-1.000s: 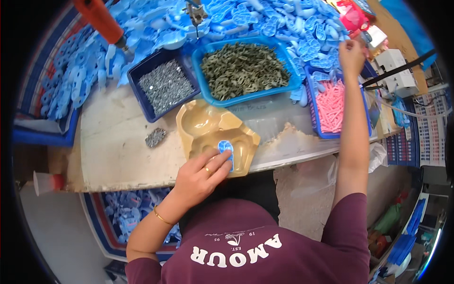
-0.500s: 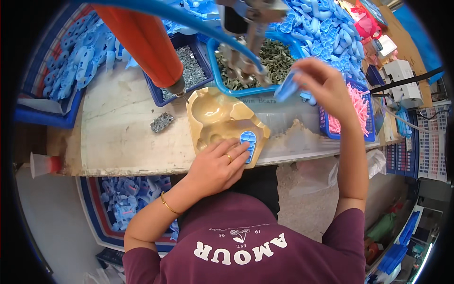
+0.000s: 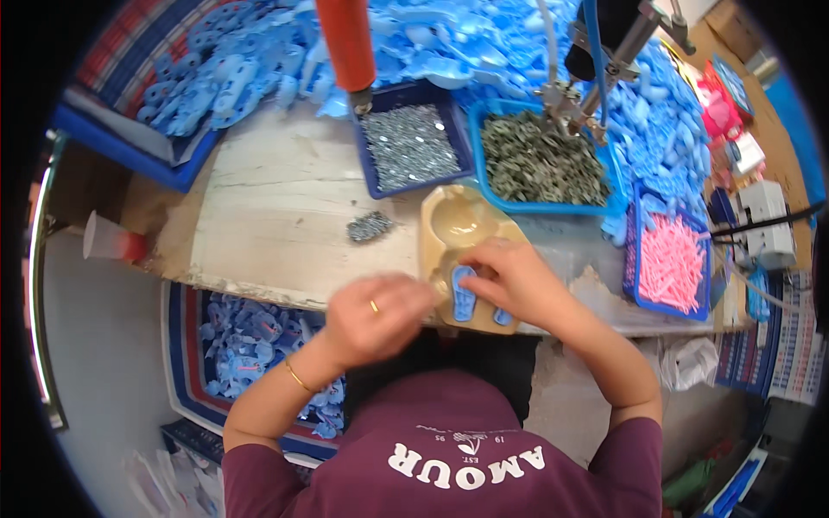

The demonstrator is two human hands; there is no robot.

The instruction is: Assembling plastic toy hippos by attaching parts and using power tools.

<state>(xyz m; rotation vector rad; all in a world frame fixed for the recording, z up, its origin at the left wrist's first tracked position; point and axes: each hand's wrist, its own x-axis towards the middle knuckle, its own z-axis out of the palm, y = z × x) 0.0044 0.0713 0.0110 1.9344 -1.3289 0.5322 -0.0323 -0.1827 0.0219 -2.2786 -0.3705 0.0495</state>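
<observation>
A tan moulded fixture (image 3: 455,226) with rounded hollows lies at the bench's front edge. In its near part sits a pale blue plastic part (image 3: 464,304), a shallow piece with ribs inside. My right hand (image 3: 518,281) is over the fixture, thumb and fingers closed in a pinch at this part's upper end. A second blue piece (image 3: 502,317) shows partly below that hand's wrist. Just left of the fixture is my left hand (image 3: 376,319), its fingers bent but smeared by motion, so whether they hold anything does not show.
Behind the fixture stand a dark blue tray (image 3: 377,183) of small metal pieces and a light blue basin (image 3: 518,205) of grey-green clips. An orange driver (image 3: 347,43) hangs above. Pink sticks (image 3: 669,263) fill a right-hand basket. Blue parts (image 3: 414,47) are heaped behind; loose screws (image 3: 370,226) lie left.
My right hand has come in from the right with a blue part to the fixture. My left hand has lifted off the fixture and moved left. The whole view has shifted.
</observation>
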